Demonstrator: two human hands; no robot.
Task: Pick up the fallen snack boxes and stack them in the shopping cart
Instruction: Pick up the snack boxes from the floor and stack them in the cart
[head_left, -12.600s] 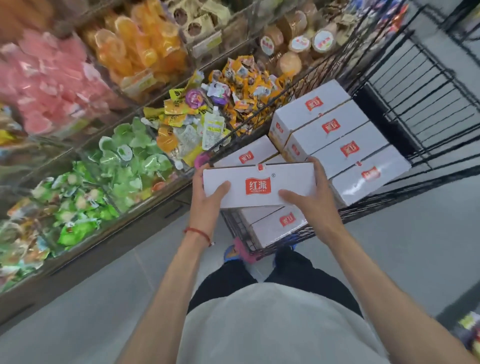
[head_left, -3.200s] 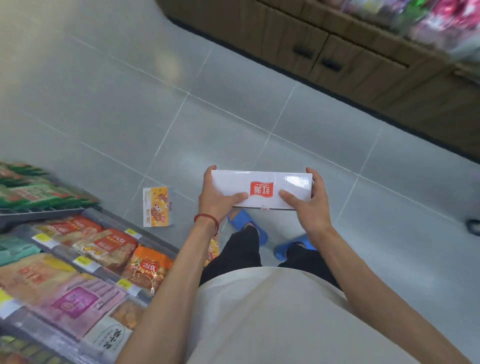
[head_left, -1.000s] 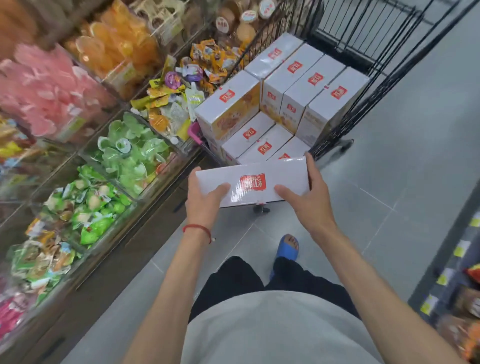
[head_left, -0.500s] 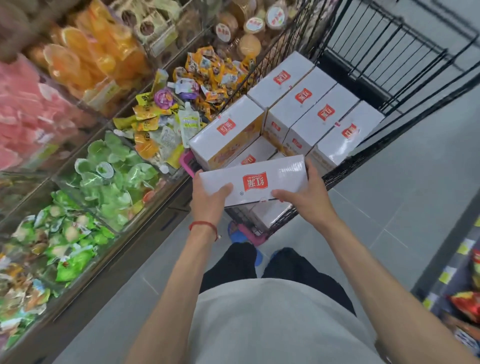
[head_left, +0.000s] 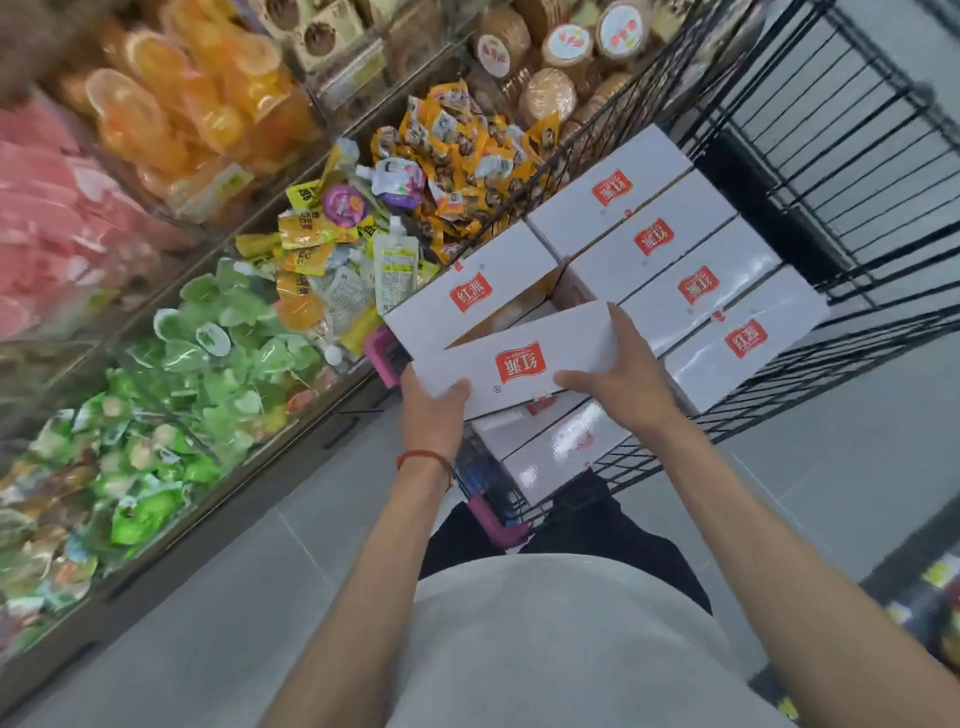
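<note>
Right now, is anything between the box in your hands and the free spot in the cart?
Nothing visible. The held box hangs over the gap beside the raised box; only the lower boxes lie beneath.

Red bracelet (head_left: 423, 458), pale shirt (head_left: 545, 649), black trousers (head_left: 597, 525)

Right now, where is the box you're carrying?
Centre of head view: left hand and right hand hold the carried box over the shopping cart's near end, just nearer than the raised box.
</note>
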